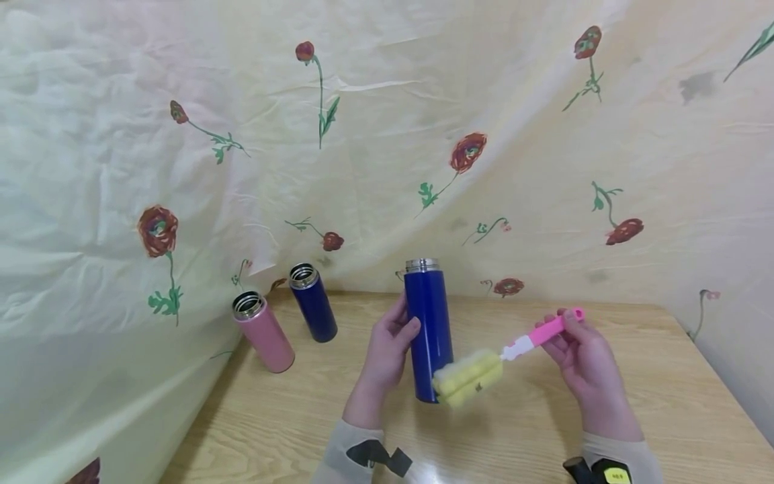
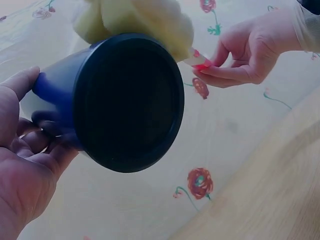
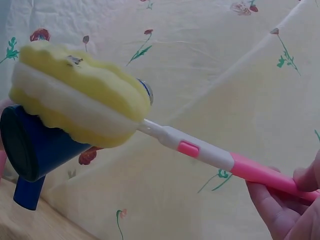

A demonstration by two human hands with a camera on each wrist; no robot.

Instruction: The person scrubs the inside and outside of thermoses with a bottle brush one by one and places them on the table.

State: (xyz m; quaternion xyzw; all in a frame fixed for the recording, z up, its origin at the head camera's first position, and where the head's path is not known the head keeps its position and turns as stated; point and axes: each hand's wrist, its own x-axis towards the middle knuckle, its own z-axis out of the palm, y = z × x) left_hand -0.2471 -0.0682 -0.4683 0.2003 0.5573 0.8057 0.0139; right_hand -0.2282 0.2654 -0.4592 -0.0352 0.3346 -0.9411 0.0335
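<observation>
My left hand point(image 1: 387, 343) grips a tall blue bottle point(image 1: 428, 329) around its side, lidless and nearly upright, its steel neck at the top. In the left wrist view the bottle's dark round base point(image 2: 130, 102) faces the camera. My right hand point(image 1: 583, 356) pinches the pink handle of a bottle brush point(image 1: 547, 331). Its yellow and white sponge head point(image 3: 80, 95) points left and overlaps the lower part of the bottle in the head view; whether they touch I cannot tell.
At the left of the wooden table point(image 1: 514, 444) stand a pink bottle point(image 1: 269, 339) and a second blue bottle point(image 1: 316, 306), both with uncovered mouths. A flower-printed cloth point(image 1: 375, 181) hangs behind and along the left side.
</observation>
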